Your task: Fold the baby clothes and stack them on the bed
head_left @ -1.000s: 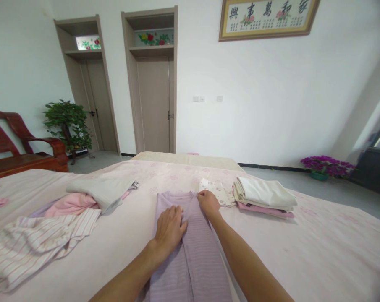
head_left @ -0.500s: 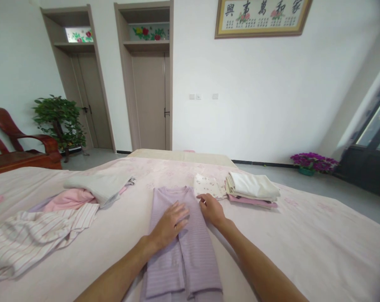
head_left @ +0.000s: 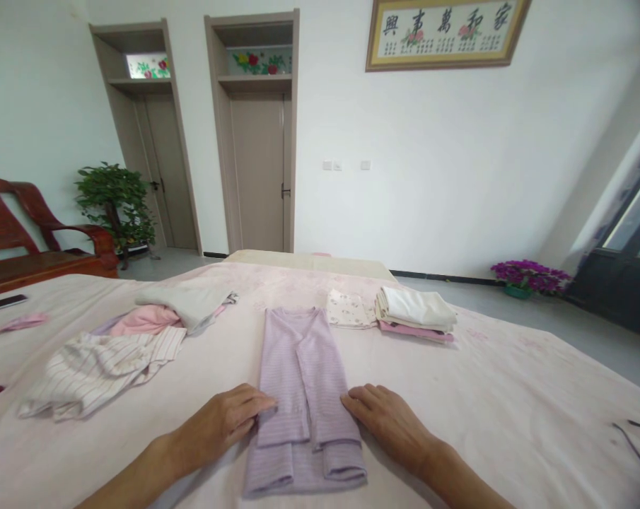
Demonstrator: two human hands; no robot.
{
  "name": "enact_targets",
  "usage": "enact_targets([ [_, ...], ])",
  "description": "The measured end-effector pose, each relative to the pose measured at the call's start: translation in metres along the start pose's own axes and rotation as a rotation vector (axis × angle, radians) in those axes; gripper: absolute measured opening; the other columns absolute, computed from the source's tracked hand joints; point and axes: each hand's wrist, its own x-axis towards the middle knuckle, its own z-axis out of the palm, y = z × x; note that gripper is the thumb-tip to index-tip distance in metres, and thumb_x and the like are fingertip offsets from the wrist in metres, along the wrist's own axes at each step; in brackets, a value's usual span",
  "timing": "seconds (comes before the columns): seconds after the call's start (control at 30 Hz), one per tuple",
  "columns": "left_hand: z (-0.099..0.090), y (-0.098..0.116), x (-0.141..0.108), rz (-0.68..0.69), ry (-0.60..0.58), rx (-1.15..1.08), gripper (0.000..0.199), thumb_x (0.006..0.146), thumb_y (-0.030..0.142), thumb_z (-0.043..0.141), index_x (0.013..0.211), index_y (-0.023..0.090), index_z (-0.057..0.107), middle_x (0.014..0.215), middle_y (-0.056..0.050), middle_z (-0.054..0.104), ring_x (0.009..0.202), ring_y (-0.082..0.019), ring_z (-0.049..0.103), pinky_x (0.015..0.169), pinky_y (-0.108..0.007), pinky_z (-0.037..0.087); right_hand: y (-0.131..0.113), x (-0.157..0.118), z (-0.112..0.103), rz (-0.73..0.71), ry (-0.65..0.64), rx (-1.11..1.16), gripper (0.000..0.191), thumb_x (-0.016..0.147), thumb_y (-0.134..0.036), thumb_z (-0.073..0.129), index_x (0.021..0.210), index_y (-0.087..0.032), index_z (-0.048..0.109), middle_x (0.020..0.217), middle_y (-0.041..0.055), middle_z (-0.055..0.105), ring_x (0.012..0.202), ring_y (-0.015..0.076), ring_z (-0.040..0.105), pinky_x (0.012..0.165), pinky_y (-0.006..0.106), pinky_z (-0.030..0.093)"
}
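Observation:
A lavender striped long-sleeved top lies on the pink bedspread in front of me, its sides turned in and its sleeves laid down along the front. My left hand rests at its left edge, the forefinger stretched over the fabric and the thumb lower down by the edge. At the opposite edge, my right hand touches the cloth with its fingertips, knuckles slightly bent. The fabric stays flat under both hands, and neither lifts it. Below the hands, the sleeve ends and hem spread toward me.
Loose clothes lie to the left, among them a striped garment and a grey one. Beyond the top are a folded patterned cloth and a folded stack. A phone lies far left; thin dark cords show at right.
Both hands have drawn back toward me. My left hand went from the middle of the top to its left edge; my right hand slid down the right edge. The view has shifted slightly.

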Motion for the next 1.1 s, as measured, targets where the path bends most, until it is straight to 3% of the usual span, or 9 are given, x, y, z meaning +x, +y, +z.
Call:
enact_targets([
  [0.2, -0.010, 0.005, -0.005, 0.021, -0.083, 0.037, 0.041, 0.096, 0.021, 0.046, 0.133, 0.037, 0.053, 0.131, -0.001, 0.061, 0.121, -0.019, 0.055, 0.104, -0.035, 0.044, 0.001, 0.005, -0.002, -0.101, -0.013, -0.162, 0.020, 0.095, -0.018, 0.050, 0.113, -0.022, 0.056, 0.096, 0.0030, 0.063, 0.081, 0.0185, 0.056, 0.066, 0.031, 0.041],
  [0.33, -0.003, 0.002, -0.006, 0.064, -0.079, 0.154, 0.041, 0.096, 0.018, 0.042, 0.133, 0.033, 0.054, 0.130, -0.002, 0.062, 0.117, -0.019, 0.058, 0.103, -0.036, 0.046, 0.000, 0.007, -0.002, -0.132, -0.006, -0.192, 0.018, 0.094, -0.019, 0.050, 0.111, -0.020, 0.056, 0.102, 0.0054, 0.062, 0.083, 0.0187, 0.057, 0.066, 0.031, 0.043],
  [0.43, 0.005, -0.001, -0.004, 0.120, -0.048, 0.260, 0.039, 0.097, 0.016, 0.039, 0.129, 0.029, 0.056, 0.126, -0.004, 0.065, 0.113, -0.019, 0.061, 0.099, -0.035, 0.048, 0.000, 0.008, -0.001, -0.127, -0.024, -0.116, 0.023, 0.096, -0.018, 0.047, 0.117, -0.021, 0.055, 0.112, 0.0064, 0.063, 0.087, 0.0180, 0.059, 0.071, 0.031, 0.046],
  [0.57, 0.010, -0.005, -0.001, 0.172, 0.033, 0.319, 0.033, 0.096, 0.014, 0.041, 0.121, 0.025, 0.058, 0.116, -0.004, 0.069, 0.105, -0.018, 0.063, 0.093, -0.033, 0.049, 0.002, 0.010, 0.005, -0.113, 0.015, 0.097, 0.037, 0.095, -0.018, 0.045, 0.132, -0.024, 0.049, 0.129, 0.0078, 0.059, 0.105, 0.0196, 0.060, 0.090, 0.035, 0.047],
  [0.8, 0.004, -0.006, 0.001, 0.238, 0.051, 0.294, 0.032, 0.090, 0.021, 0.054, 0.122, 0.021, 0.053, 0.114, -0.007, 0.067, 0.102, -0.020, 0.061, 0.092, -0.037, 0.048, 0.010, 0.012, 0.018, -0.158, 0.179, 0.439, 0.046, 0.088, -0.011, 0.047, 0.132, -0.024, 0.051, 0.128, 0.0097, 0.060, 0.114, 0.0182, 0.057, 0.099, 0.034, 0.046],
  [0.97, 0.011, -0.006, 0.008, 0.303, 0.147, 0.354, 0.029, 0.089, 0.009, 0.045, 0.115, 0.019, 0.055, 0.104, -0.007, 0.069, 0.097, -0.018, 0.062, 0.093, -0.038, 0.047, 0.009, 0.021, 0.012, -0.210, 0.195, 0.380, 0.049, 0.085, -0.017, 0.053, 0.134, -0.020, 0.048, 0.128, 0.0120, 0.058, 0.112, 0.0212, 0.055, 0.096, 0.036, 0.046],
  [1.1, 0.014, -0.004, 0.013, 0.300, 0.192, 0.349, 0.025, 0.091, 0.011, 0.040, 0.108, 0.019, 0.057, 0.097, -0.008, 0.069, 0.094, -0.018, 0.062, 0.094, -0.038, 0.047, 0.002, 0.027, 0.008, -0.154, 0.157, 0.267, 0.039, 0.086, -0.021, 0.055, 0.125, -0.021, 0.055, 0.114, 0.0104, 0.066, 0.099, 0.0230, 0.057, 0.088, 0.040, 0.046],
])
